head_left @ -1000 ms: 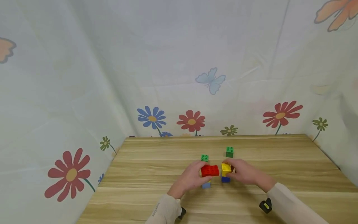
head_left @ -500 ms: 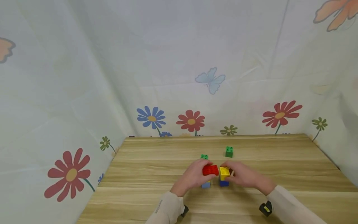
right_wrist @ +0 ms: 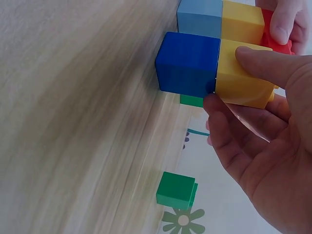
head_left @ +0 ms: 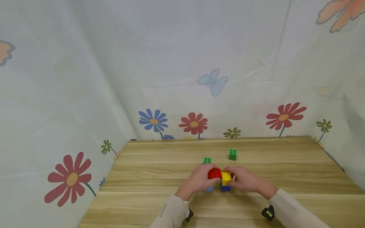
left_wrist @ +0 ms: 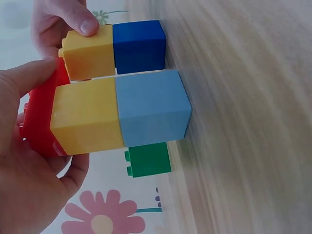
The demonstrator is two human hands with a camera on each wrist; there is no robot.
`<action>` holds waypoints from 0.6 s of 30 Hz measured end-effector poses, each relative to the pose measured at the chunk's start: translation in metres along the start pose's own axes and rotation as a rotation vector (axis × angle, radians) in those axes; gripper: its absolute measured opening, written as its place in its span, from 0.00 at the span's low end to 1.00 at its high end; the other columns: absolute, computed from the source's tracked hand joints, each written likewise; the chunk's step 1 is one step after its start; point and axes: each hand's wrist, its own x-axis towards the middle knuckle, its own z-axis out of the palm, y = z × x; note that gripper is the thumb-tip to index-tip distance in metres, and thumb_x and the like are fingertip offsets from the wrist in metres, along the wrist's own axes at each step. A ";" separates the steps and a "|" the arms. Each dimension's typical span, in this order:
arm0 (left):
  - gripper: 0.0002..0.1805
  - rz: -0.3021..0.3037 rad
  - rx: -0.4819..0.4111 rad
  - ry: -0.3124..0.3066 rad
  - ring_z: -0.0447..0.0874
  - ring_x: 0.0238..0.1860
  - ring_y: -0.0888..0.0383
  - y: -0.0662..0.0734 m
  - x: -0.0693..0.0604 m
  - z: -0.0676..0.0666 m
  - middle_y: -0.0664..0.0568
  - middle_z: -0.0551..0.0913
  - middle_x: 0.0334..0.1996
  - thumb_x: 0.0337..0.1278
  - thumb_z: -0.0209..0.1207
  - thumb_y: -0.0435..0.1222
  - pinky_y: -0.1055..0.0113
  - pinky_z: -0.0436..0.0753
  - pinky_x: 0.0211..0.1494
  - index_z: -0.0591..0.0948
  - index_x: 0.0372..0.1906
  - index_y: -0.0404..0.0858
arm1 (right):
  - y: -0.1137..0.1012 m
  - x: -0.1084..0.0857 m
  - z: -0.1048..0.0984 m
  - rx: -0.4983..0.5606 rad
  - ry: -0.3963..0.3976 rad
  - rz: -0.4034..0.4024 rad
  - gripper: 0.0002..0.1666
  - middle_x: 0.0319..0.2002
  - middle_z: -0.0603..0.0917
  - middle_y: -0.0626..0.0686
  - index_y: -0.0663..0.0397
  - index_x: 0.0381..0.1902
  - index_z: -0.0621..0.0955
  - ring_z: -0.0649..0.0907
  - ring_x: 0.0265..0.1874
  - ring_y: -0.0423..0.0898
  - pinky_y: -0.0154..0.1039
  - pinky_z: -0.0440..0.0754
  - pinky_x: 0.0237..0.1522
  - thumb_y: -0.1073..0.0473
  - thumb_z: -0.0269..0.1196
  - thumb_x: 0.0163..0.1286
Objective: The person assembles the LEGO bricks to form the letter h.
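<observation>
My left hand [head_left: 197,180] grips a long red brick [left_wrist: 40,117] lying across the top of a yellow brick [left_wrist: 87,117], which stands on a light blue brick [left_wrist: 153,108]. Just to the right, my right hand [head_left: 248,181] pinches another yellow brick [right_wrist: 243,73] that sits on a dark blue brick [right_wrist: 187,63]. The two stacks stand side by side with a narrow gap low down. The red brick's right end reaches the edge of the right-hand yellow brick; whether they touch, I cannot tell.
One green brick [head_left: 207,161] stands behind my left hand. Farther back and to the right is a second green brick [head_left: 232,155]. The wooden table [head_left: 159,158] ends at a flowered cloth [head_left: 171,79] behind and at the sides.
My right hand has moved left and slightly nearer with the yellow and dark blue stack, closing in on the red brick. My left hand has shifted slightly right, still gripping the red brick.
</observation>
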 end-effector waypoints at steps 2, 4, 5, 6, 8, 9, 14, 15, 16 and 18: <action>0.18 0.008 -0.016 0.002 0.73 0.37 0.66 -0.001 0.000 0.001 0.63 0.78 0.41 0.58 0.62 0.47 0.74 0.75 0.38 0.77 0.51 0.46 | 0.001 0.000 0.001 0.002 0.003 -0.011 0.19 0.40 0.79 0.39 0.50 0.50 0.77 0.77 0.35 0.38 0.35 0.78 0.36 0.56 0.67 0.62; 0.18 0.016 -0.031 0.006 0.73 0.38 0.66 -0.001 0.000 0.001 0.62 0.78 0.42 0.58 0.62 0.47 0.74 0.75 0.39 0.77 0.51 0.46 | 0.002 0.000 0.001 0.003 0.009 -0.021 0.19 0.41 0.79 0.39 0.50 0.50 0.77 0.77 0.35 0.39 0.35 0.78 0.35 0.56 0.67 0.62; 0.19 0.019 -0.035 0.007 0.73 0.38 0.66 -0.002 0.000 0.002 0.62 0.78 0.42 0.58 0.62 0.47 0.74 0.75 0.39 0.76 0.52 0.46 | 0.003 0.001 0.002 0.003 0.012 -0.025 0.19 0.41 0.79 0.40 0.51 0.50 0.77 0.77 0.35 0.40 0.35 0.78 0.35 0.56 0.67 0.62; 0.19 0.023 -0.040 0.008 0.73 0.38 0.66 -0.002 -0.001 0.002 0.62 0.78 0.42 0.58 0.62 0.47 0.74 0.75 0.39 0.76 0.52 0.46 | 0.004 0.001 0.002 0.002 0.016 -0.031 0.19 0.41 0.79 0.40 0.51 0.50 0.77 0.77 0.35 0.40 0.35 0.78 0.34 0.56 0.67 0.62; 0.19 0.026 -0.047 0.010 0.73 0.38 0.66 -0.002 -0.001 0.002 0.62 0.78 0.43 0.58 0.62 0.47 0.74 0.75 0.39 0.76 0.53 0.46 | 0.005 0.001 0.002 0.004 0.019 -0.033 0.19 0.41 0.80 0.41 0.51 0.50 0.77 0.78 0.35 0.40 0.35 0.78 0.34 0.56 0.67 0.62; 0.19 0.027 -0.053 0.011 0.73 0.39 0.66 -0.002 -0.001 0.002 0.62 0.78 0.43 0.58 0.62 0.47 0.73 0.75 0.39 0.76 0.53 0.46 | 0.005 0.001 0.003 0.004 0.022 -0.034 0.19 0.41 0.80 0.41 0.52 0.50 0.77 0.78 0.35 0.40 0.35 0.78 0.34 0.56 0.67 0.62; 0.20 0.015 -0.069 0.009 0.73 0.40 0.66 -0.001 0.000 0.005 0.63 0.77 0.45 0.58 0.61 0.49 0.73 0.76 0.40 0.76 0.54 0.47 | 0.008 0.001 0.005 0.003 0.021 -0.009 0.20 0.42 0.80 0.40 0.50 0.50 0.77 0.77 0.35 0.38 0.34 0.78 0.35 0.54 0.67 0.61; 0.20 0.013 -0.068 0.007 0.73 0.40 0.66 -0.001 0.000 0.005 0.63 0.77 0.46 0.58 0.61 0.49 0.73 0.76 0.41 0.76 0.54 0.48 | 0.008 0.001 0.005 0.007 0.023 -0.007 0.20 0.42 0.80 0.40 0.50 0.50 0.77 0.77 0.35 0.38 0.34 0.79 0.35 0.54 0.67 0.61; 0.21 0.013 -0.067 0.006 0.72 0.40 0.66 0.000 0.001 0.006 0.63 0.77 0.46 0.58 0.61 0.50 0.73 0.75 0.41 0.76 0.54 0.48 | 0.008 0.001 0.005 0.011 0.023 -0.003 0.20 0.42 0.80 0.41 0.50 0.50 0.77 0.78 0.36 0.38 0.34 0.79 0.35 0.54 0.68 0.61; 0.21 0.015 -0.072 0.006 0.72 0.41 0.66 0.000 0.001 0.007 0.63 0.77 0.47 0.58 0.61 0.50 0.73 0.75 0.41 0.76 0.54 0.48 | 0.008 0.001 0.005 0.025 0.027 -0.003 0.20 0.41 0.80 0.41 0.51 0.50 0.77 0.78 0.35 0.39 0.35 0.79 0.35 0.54 0.68 0.61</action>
